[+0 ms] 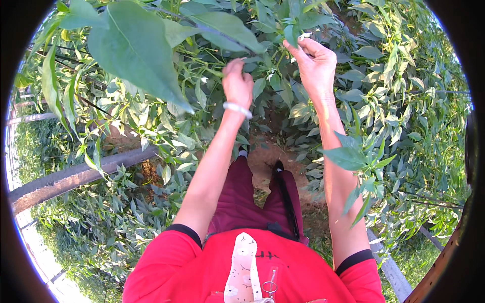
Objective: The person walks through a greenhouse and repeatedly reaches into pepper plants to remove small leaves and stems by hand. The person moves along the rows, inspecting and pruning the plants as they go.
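Observation:
Green leafy plants with small white flowers, which look like pepper plants, stand before me. My right hand (316, 64) is raised at the upper right, its thumb and fingertips pinched at a leaf (291, 35) beside a white flower (304, 36); whether they grip the leaf or a stem is hard to tell. My left hand (238, 81), a pale bracelet (237, 109) on its wrist, reaches into the foliage at upper centre. Its fingers are bent and slightly blurred near thin green stems (212, 72), and what they touch is unclear. A large leaf (136, 53) hangs close to the camera at the upper left.
A thick pole (83, 174) slants in from the left. Dark strings (91, 104) cross the plants at left. A leafy shoot (358, 159) overlaps my right forearm. Bare soil (265, 159) lies around my feet between the plants. A pale post (390, 265) leans at lower right.

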A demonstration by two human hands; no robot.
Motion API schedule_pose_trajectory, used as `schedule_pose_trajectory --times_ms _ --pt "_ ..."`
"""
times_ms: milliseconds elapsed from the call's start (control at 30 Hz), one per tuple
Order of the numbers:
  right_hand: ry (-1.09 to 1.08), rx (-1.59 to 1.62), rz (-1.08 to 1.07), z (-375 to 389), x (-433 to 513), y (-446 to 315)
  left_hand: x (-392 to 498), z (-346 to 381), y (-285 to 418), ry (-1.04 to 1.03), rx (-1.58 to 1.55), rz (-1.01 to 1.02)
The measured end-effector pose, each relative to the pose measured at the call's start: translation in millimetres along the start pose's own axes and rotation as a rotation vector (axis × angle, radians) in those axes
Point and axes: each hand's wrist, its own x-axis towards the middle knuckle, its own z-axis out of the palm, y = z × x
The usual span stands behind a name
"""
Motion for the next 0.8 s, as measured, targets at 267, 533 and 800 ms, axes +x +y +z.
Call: schedule_pose_trajectory --times_ms 267,533,800 --pt "-0.001 0.036 -0.002 12 -7 -4 19 -13 109 -0.074 -0.168 -0.068" --pt "-0.143 -0.135 -0.035 -74 -17 -36 48 -33 55 -0.063 -0.158 -0.283" --pt "0.031 0.032 0.283 -105 -105 9 80 -67 39 -0.148 -0.544 -0.658"
